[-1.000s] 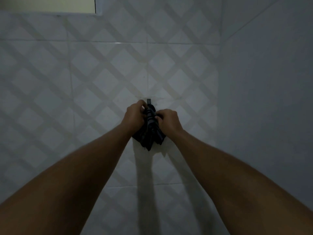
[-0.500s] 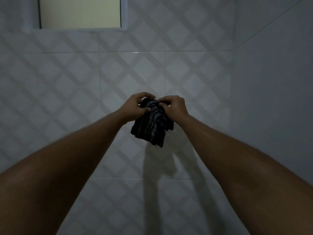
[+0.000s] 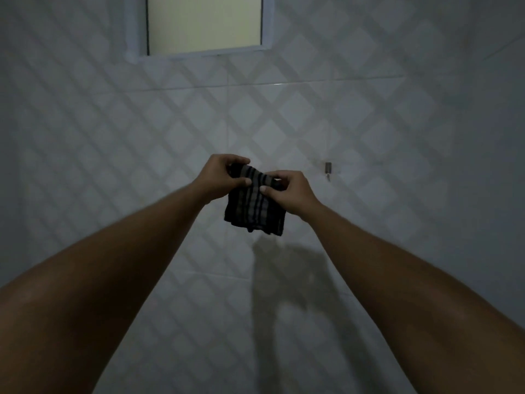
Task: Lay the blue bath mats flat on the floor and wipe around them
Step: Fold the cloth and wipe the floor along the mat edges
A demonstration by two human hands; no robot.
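A small dark striped cloth [image 3: 253,208] hangs folded in front of the tiled wall, held up at about chest height. My left hand [image 3: 220,177] pinches its upper left corner and my right hand [image 3: 289,191] pinches its upper right edge. The cloth's lower part dangles free below both hands. No blue bath mat and no floor appear in the head view.
A metal wall hook [image 3: 328,169] sits bare on the diamond-patterned tiled wall [image 3: 113,166], just right of my right hand. A frosted window [image 3: 204,21] is high above. A plain side wall [image 3: 488,137] meets the tiled wall at the right.
Both hands lifted the cloth off the wall hook and drew it left and toward me; the hook now stands uncovered. The view tilted upward, showing more of the window.
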